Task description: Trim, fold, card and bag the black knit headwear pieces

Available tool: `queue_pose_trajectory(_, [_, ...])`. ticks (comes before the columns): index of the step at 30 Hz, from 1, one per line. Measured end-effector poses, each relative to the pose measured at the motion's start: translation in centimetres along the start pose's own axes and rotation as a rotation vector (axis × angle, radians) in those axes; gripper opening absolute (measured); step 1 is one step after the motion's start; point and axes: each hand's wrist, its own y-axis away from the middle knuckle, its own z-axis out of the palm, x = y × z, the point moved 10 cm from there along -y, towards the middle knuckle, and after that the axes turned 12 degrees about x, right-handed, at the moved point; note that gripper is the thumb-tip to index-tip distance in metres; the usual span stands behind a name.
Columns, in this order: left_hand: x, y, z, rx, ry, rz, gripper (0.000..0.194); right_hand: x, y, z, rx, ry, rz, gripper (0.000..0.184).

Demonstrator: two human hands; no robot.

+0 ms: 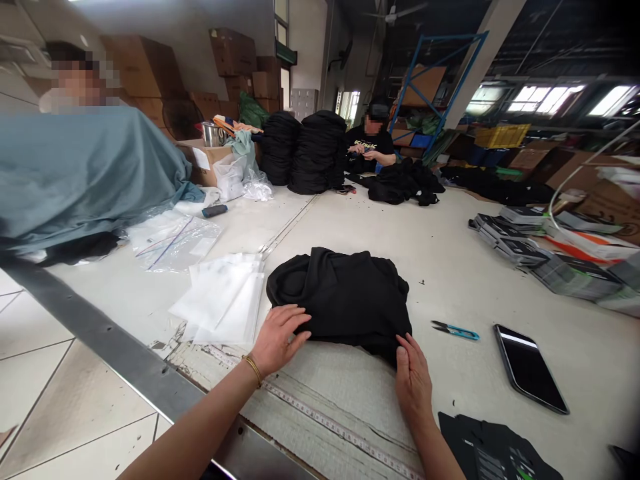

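A black garment point(345, 293), loosely folded into a bundle, lies on the pale worktable in front of me. My left hand point(280, 337), with a gold-coloured bracelet on its wrist, touches the bundle's near left edge, fingers spread and thumb apart. At the near right corner rests my right hand point(414, 373), its fingers stretched out against the fabric. Beside the bundle on the left is a fanned stack of frosted clear plastic bags point(220, 297). Blue-handled thread snips point(455, 330) lie to the right, near a dark-screened phone point(530, 367).
A measuring tape point(330, 420) runs along the table's front edge. Black printed cards point(495, 447) lie at the lower right, with bundled cards point(545, 257) farther back. Tall black fabric stacks point(317, 153) stand behind. A co-worker point(373, 137) sits across; another person is at the left behind blue-grey cloth point(95, 173).
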Motion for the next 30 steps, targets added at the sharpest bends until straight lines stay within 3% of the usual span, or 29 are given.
queue_pose_trajectory(2, [0.7, 0.9, 1.5, -0.07, -0.1, 0.097, 0.037, 0.1, 0.0, 0.1, -0.011, 0.0, 0.0, 0.05])
queue_pose_trajectory(10, [-1.2, 1.7, 3.1, -0.06, -0.16, 0.092, 0.033, -0.8, 0.2, 0.1, 0.073, 0.053, -0.133, 0.037])
queue_pose_trajectory(16, [-1.2, 1.1, 3.5, -0.133, -0.155, 0.037, 0.036, -2.6, -3.1, 1.9, -0.17, 0.302, -0.182, 0.034])
queue_pose_trajectory(21, [-0.5, -0.5, 3.2, -0.174, -0.133, 0.002, 0.027, -3.7, -5.1, 1.3, -0.208, 0.34, -0.224, 0.027])
queue_pose_trajectory(25, [0.5, -2.5, 1.4, -0.112, -0.099, 0.014, 0.026, -6.0, -5.7, -2.0, -0.109, 0.218, -0.304, 0.028])
queue_pose_trajectory(28, [2.6, -3.9, -2.0, 0.015, -0.013, 0.009, 0.026, -8.6, -5.4, -7.5, 0.09, 0.032, -0.306, 0.027])
queue_pose_trajectory(30, [3.7, -4.0, -4.4, -0.006, 0.069, -0.084, 0.025, -9.2, -4.4, -10.9, 0.097, -0.021, -0.197, 0.027])
